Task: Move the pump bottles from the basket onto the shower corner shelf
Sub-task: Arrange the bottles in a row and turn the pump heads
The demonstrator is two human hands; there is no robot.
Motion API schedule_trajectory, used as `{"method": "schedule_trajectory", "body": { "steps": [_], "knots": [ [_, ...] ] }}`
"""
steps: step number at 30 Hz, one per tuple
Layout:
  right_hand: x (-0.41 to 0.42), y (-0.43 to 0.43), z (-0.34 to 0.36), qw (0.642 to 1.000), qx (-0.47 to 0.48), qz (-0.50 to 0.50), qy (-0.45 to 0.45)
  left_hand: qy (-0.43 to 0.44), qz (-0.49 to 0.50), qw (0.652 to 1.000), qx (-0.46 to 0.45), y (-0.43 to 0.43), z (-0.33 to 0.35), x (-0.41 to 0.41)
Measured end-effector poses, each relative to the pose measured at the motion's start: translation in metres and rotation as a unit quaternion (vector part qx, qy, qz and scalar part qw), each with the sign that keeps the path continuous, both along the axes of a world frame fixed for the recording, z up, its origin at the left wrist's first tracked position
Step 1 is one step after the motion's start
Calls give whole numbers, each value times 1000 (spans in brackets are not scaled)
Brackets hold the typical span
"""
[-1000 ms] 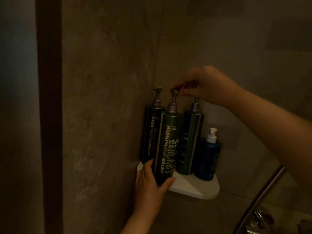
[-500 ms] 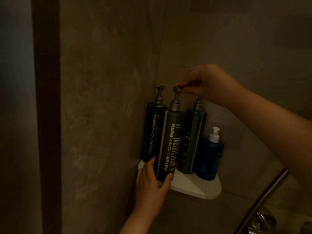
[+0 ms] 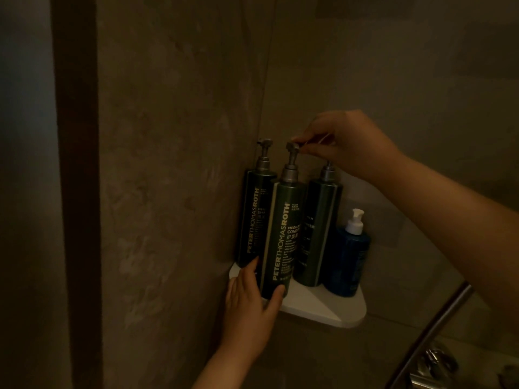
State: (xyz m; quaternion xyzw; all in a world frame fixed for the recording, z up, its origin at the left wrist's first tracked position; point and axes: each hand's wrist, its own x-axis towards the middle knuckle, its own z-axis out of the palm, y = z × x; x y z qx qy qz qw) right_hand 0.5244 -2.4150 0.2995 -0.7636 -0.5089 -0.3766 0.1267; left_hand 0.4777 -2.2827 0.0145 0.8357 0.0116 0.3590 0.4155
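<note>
Three tall dark green pump bottles stand on the white corner shelf (image 3: 323, 310). The front conditioner bottle (image 3: 283, 237) sits at the shelf's left front edge, tilted slightly. My left hand (image 3: 250, 301) grips its base with thumb and fingers curled round it. My right hand (image 3: 345, 144) pinches its pump head from above. Another green bottle (image 3: 254, 217) stands behind on the left against the wall, a third (image 3: 318, 231) to the right. A smaller blue bottle (image 3: 349, 262) with a white pump stands at the far right. No basket is in view.
Stone walls meet in the corner behind the shelf. A dark vertical door frame (image 3: 75, 192) runs down the left. A metal rail (image 3: 432, 329) and chrome tap fittings (image 3: 435, 363) lie at the lower right.
The conditioner bottle has turned a little so its label faces me more. Both hands keep their hold on it; the view has shifted slightly.
</note>
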Motion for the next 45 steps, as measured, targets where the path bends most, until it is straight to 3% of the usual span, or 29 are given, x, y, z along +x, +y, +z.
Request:
{"method": "schedule_trajectory", "body": {
  "steps": [37,42,45],
  "knots": [
    [8,-3,-11,997,55,29,44,40,-14,999,-1,1,1,-1],
    [7,-6,-19,987,94,51,122,36,-16,999,2,1,1,-2],
    [2,-11,-34,984,150,56,81,33,-16,999,2,2,1,0]
  ]
}}
